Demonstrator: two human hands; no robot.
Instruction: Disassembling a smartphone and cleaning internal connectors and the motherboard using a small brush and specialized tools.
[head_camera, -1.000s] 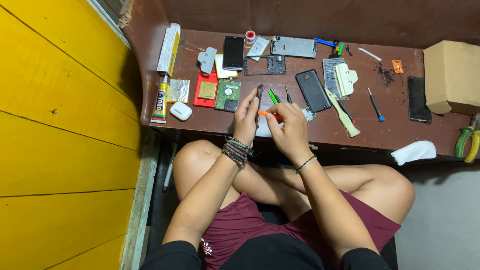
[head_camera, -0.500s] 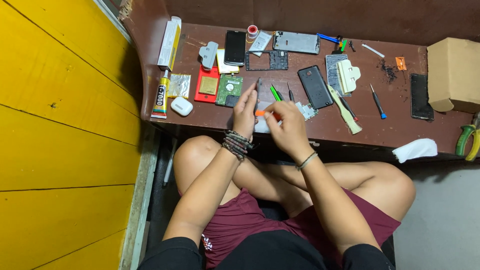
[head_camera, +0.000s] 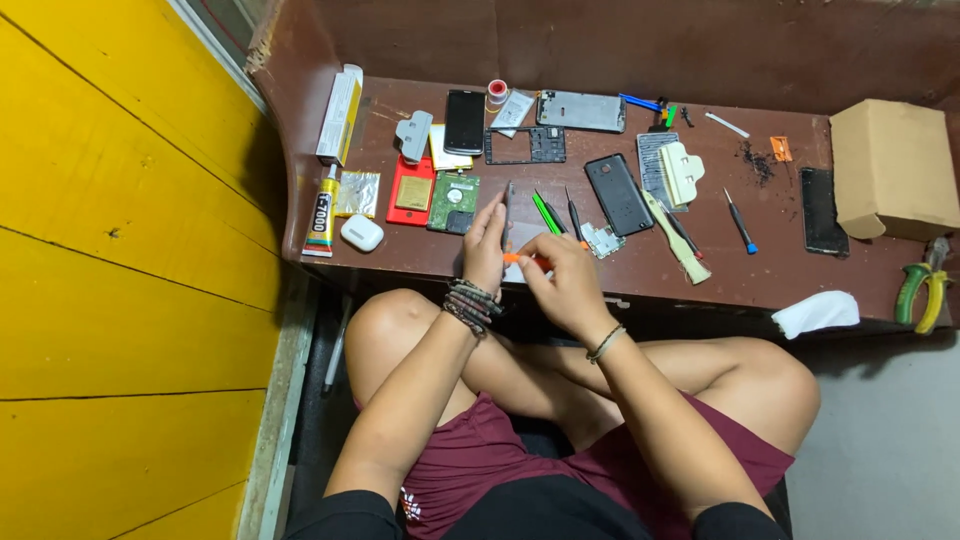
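Note:
My left hand (head_camera: 487, 240) grips a thin grey phone part (head_camera: 508, 205) that stands on edge at the front of the brown table (head_camera: 420, 255). My right hand (head_camera: 560, 280) pinches a small orange tool (head_camera: 513, 258) and presses its tip against the lower end of that part. A pale flat piece (head_camera: 522, 238) lies under both hands. Beaded bracelets circle my left wrist, a thin band my right.
Spread over the table are a black phone (head_camera: 464, 121), a phone frame (head_camera: 526, 146), a red case (head_camera: 411, 189), a green circuit board (head_camera: 455, 200), a glue tube (head_camera: 320, 213), screwdrivers (head_camera: 741, 223) and a cardboard box (head_camera: 890, 168). Pliers (head_camera: 922, 287) lie far right. A yellow wall stands left.
The camera view has shifted slightly. Both hands stay on the part and the orange tool, with only small movement.

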